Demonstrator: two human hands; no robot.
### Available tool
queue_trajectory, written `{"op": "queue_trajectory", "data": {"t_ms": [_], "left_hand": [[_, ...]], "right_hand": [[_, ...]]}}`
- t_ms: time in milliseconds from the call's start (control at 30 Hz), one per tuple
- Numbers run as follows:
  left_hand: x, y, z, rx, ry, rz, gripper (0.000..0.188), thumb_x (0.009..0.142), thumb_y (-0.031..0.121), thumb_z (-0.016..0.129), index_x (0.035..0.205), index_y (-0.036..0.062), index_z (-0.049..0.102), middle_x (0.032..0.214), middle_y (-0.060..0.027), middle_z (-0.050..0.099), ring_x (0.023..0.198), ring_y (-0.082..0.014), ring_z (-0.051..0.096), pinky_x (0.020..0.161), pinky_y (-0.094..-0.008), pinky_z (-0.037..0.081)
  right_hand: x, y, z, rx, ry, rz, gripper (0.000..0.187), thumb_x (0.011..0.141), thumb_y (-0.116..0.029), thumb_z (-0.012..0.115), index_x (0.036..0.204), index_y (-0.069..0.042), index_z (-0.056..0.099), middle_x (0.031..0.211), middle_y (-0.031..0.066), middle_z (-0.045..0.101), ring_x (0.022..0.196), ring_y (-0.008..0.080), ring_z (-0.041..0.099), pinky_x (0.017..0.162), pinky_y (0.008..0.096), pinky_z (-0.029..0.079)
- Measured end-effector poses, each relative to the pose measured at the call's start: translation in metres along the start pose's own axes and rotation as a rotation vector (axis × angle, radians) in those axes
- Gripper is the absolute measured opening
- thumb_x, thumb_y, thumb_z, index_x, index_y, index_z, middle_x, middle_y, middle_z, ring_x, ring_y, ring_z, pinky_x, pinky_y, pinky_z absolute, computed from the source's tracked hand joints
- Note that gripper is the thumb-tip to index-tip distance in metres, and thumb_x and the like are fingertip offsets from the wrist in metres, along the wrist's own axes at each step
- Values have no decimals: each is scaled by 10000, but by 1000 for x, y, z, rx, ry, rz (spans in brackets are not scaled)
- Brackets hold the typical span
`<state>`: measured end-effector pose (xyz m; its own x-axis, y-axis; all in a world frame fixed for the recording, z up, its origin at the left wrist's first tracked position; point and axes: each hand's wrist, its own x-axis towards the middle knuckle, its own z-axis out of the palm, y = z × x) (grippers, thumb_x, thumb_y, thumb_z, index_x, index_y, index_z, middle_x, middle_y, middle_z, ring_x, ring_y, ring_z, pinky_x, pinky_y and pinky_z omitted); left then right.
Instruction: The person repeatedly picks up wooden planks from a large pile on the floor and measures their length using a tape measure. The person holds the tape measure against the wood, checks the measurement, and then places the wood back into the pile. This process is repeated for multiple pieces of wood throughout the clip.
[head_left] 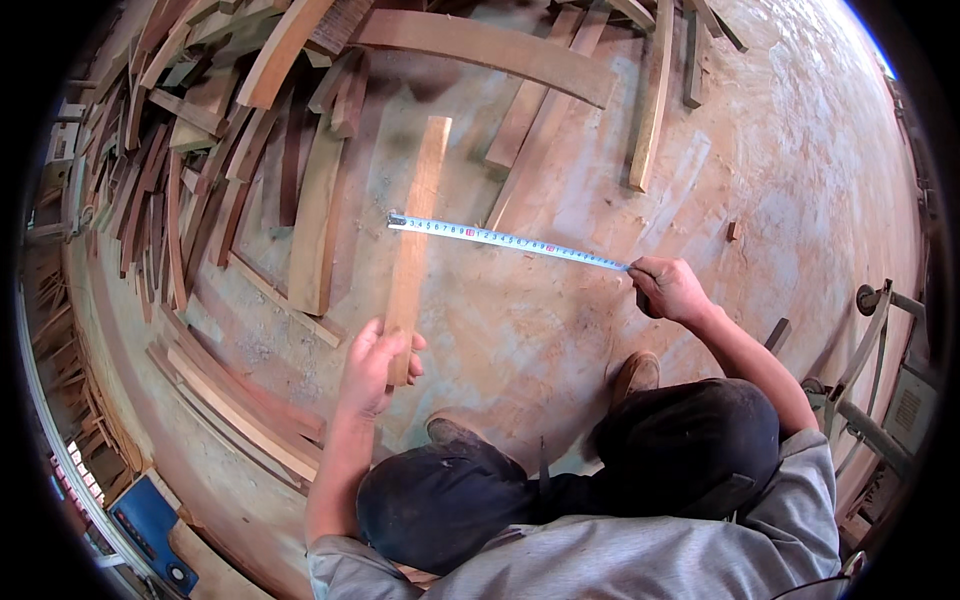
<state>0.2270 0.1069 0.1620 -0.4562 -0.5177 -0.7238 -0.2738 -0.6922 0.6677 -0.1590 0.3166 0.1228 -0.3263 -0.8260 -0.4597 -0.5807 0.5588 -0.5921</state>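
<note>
The left hand (375,362) grips the near end of a wooden strip (417,240) while the right hand (668,289) closes, probably on the tape case, stretching the measuring tape (505,240) across the strip, with stacked boards (200,170) just left of it.

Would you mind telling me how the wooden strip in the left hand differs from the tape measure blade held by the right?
The wooden strip is broad, thick and orange-brown; the tape measure blade is thin, narrow and pale with printed marks. The strip runs away from the person, while the blade lies crosswise over it. The left hand grips the strip's near end; the right hand holds the blade's right end. Both are long and straight.
</note>
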Motion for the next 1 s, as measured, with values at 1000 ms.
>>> {"op": "queue_trajectory", "data": {"t_ms": [1000], "left_hand": [[-3,-26,-20,910,364,514,451,940,251,596,1263,-56,526,1027,-188,664,865,-300,652,767,-377,522]], "right_hand": [[-6,-16,-9,295,52,175,211,960,-106,573,806,33,607,603,68,585,546,151,597,565,307,484]]}}
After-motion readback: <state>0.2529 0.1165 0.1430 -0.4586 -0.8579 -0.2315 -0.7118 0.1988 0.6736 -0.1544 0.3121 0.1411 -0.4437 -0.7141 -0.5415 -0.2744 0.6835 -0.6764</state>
